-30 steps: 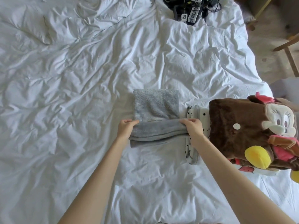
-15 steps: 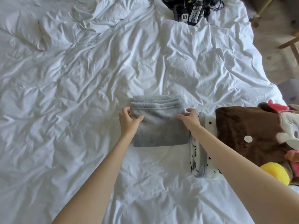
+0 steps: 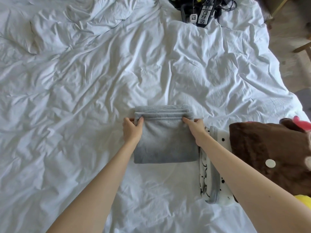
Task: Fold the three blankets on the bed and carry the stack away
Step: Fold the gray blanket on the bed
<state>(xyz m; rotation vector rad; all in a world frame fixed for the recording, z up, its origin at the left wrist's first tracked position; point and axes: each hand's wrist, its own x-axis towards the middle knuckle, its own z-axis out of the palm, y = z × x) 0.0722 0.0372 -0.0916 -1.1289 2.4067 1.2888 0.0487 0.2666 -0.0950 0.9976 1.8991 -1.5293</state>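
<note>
Head view: a person's left hand [image 3: 133, 130] and right hand [image 3: 196, 130] each pinch a far corner of the grey fleece blanket [image 3: 165, 143], a thick, soft square lying mid-bed on the wrinkled white sheet [image 3: 84, 98]. Folding looks nearly finished; stacking it with the spotted blanket [image 3: 212, 174] and brown plush blanket [image 3: 262, 148], just right, likely follows.

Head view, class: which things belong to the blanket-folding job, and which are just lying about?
Job: grey blanket, gripped by left hand and right hand; white spotted blanket; brown cartoon blanket; bed.

Lying about: black gear with cables; wooden furniture leg.
</note>
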